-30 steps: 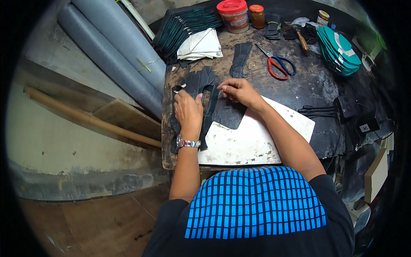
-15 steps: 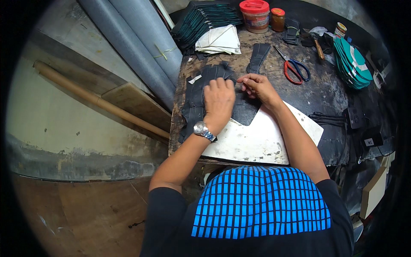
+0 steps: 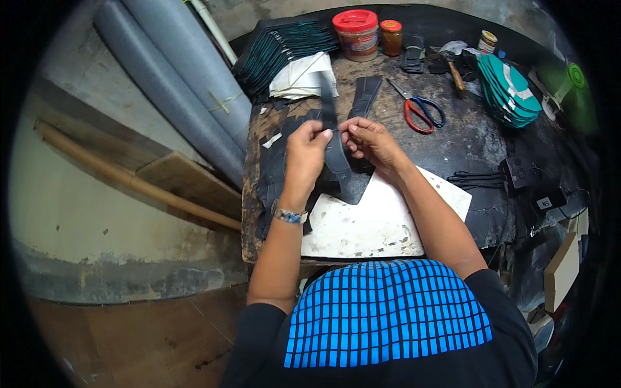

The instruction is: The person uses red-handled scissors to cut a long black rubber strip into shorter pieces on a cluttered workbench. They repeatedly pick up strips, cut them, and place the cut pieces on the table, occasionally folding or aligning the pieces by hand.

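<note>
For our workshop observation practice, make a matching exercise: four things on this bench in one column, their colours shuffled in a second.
Things:
1 scissors handles
2 big jar lid
3 stack of soles
4 strip held by both hands

Colours:
A teal
B black
C red and blue
D red

Pairs: 1-C, 2-D, 3-A, 4-B

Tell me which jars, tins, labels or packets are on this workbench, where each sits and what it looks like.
Big jar: far edge of the bench, round, red lid, label band around it.
Small jar: just right of the big jar, orange lid, brownish body.
Little tin: far right of the bench, round, pale with coloured label.
White tag: right edge, small square on a dark block.
</note>
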`<act>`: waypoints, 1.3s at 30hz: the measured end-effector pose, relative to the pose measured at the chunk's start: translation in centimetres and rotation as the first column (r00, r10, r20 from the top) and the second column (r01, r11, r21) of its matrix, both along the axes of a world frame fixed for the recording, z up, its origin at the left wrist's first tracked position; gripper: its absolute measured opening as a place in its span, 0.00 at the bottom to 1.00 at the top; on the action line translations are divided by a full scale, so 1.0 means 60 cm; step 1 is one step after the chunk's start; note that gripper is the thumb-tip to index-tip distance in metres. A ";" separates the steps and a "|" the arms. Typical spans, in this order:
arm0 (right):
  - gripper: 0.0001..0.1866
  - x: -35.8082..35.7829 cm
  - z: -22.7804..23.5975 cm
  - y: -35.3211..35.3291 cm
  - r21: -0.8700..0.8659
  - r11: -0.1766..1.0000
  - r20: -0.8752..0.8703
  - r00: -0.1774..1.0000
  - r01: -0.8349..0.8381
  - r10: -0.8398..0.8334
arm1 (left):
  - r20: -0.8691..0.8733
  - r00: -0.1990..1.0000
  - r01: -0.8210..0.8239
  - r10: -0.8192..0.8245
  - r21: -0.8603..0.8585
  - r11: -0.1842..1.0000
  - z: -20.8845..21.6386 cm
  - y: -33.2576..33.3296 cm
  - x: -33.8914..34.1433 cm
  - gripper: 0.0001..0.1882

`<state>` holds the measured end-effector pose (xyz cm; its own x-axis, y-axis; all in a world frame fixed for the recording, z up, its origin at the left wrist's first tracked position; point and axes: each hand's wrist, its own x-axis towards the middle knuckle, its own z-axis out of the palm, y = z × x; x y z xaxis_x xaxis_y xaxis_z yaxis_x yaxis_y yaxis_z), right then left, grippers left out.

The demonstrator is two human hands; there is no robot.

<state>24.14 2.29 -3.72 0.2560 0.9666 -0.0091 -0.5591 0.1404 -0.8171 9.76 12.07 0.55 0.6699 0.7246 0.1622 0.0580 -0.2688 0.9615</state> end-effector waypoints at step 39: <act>0.07 -0.032 -0.005 0.013 0.022 0.996 0.123 0.988 0.086 -0.088 | 0.414 0.910 0.294 -0.002 -0.644 0.706 -0.072 0.001 0.008 0.08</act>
<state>22.23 3.10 -4.03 0.3377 0.9402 0.0437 -0.4386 0.1983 -0.8765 10.24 12.12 -3.75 0.7757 0.6253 -0.0854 -0.3062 0.4912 0.8155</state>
